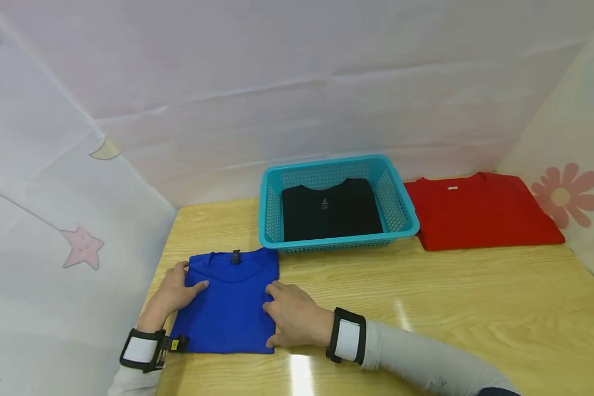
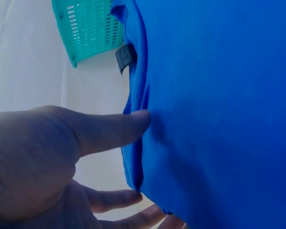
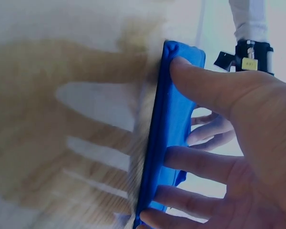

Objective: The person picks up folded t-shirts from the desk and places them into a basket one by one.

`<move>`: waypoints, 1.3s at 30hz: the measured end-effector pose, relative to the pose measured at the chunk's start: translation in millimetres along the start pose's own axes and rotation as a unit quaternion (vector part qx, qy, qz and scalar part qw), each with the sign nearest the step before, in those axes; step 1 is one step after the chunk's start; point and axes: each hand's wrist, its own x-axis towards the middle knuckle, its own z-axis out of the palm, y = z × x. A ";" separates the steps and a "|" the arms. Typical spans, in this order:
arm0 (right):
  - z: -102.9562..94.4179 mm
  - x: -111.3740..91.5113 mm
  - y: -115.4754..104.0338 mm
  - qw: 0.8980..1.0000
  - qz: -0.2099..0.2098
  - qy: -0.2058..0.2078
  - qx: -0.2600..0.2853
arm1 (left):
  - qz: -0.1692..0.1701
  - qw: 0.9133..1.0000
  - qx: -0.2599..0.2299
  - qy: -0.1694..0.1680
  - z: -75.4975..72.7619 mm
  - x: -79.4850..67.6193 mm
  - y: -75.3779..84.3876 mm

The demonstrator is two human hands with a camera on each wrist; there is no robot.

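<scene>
A folded blue T-shirt [image 1: 230,308] lies flat on the wooden table, its collar and dark label toward the far side. My left hand [image 1: 174,290] is at the shirt's left edge, thumb on top near the collar and fingers along the side; the left wrist view shows this hand [image 2: 52,157] with its thumb extended over the cloth [image 2: 219,105]. Along the right edge rests my right hand [image 1: 297,314], fingers spread. The right wrist view has the thumb and fingertips of that hand [image 3: 238,138] touching the folded side of the shirt [image 3: 176,109].
Behind the shirt stands a turquoise plastic basket [image 1: 339,242] with a folded black T-shirt [image 1: 329,214] in it. To the basket's right lies a folded red T-shirt [image 1: 485,214]. Patterned sheeting [image 1: 297,99] encloses the table [image 1: 450,308] at the back and sides.
</scene>
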 end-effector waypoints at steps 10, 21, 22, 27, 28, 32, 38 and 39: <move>-6.4 -14.7 -6.9 1.000 0.011 -0.013 -0.009 | -0.015 1.000 0.022 -0.006 11.1 -7.7 10.2; -19.8 -13.9 3.4 0.999 0.042 0.010 0.033 | -0.016 0.999 0.043 0.007 30.3 -16.0 37.3; -20.0 -12.6 4.0 0.998 0.044 0.014 0.033 | -0.014 0.999 0.047 0.010 33.4 -16.8 40.0; -14.9 -7.0 10.7 0.998 0.051 0.008 0.041 | 0.002 0.998 0.064 0.019 45.8 -19.7 53.3; -13.1 -6.6 12.4 0.997 0.053 0.004 0.047 | 0.007 0.997 0.068 0.020 47.6 -20.4 55.7; -5.1 -5.5 18.9 0.996 0.046 -0.003 0.079 | 0.020 0.996 0.083 0.029 53.9 -23.5 62.3; 1.1 -6.6 28.4 0.996 0.038 -0.007 0.077 | 0.025 0.994 0.097 0.038 59.6 -26.9 71.8; 1.4 -7.1 30.4 0.997 0.040 -0.008 0.072 | 0.026 0.994 0.098 0.039 60.0 -27.4 73.5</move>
